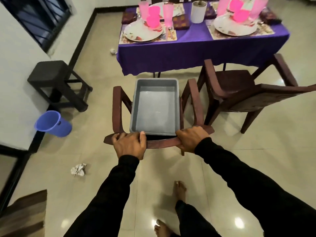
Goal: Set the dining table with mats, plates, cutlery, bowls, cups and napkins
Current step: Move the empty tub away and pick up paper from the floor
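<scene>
both my hands, left hand [130, 144] & right hand [192, 140], grip the brown wooden chair's backrest [162, 143]; empty grey plastic tub [154, 106] on seat. purple-clothed dining table [196, 48] ahead looks fully set w/ plates, pink cups; nearly done i think.

Both arms are covered by long black sleeves, the left sleeve [109, 190] and the right sleeve [253, 182], of a plain, matte cloth with no print or marking to be seen. Each sleeve fits closely and ends at the wrist in a simple edge without buttons. The left hand [130, 144] and the right hand [192, 138] are bare, with no gloves, rings or watch showing. Lower down, a black trouser leg [184, 212] reaches to the ankle, and both feet, the forward foot [179, 190] and the near foot [162, 228], are bare.
</scene>
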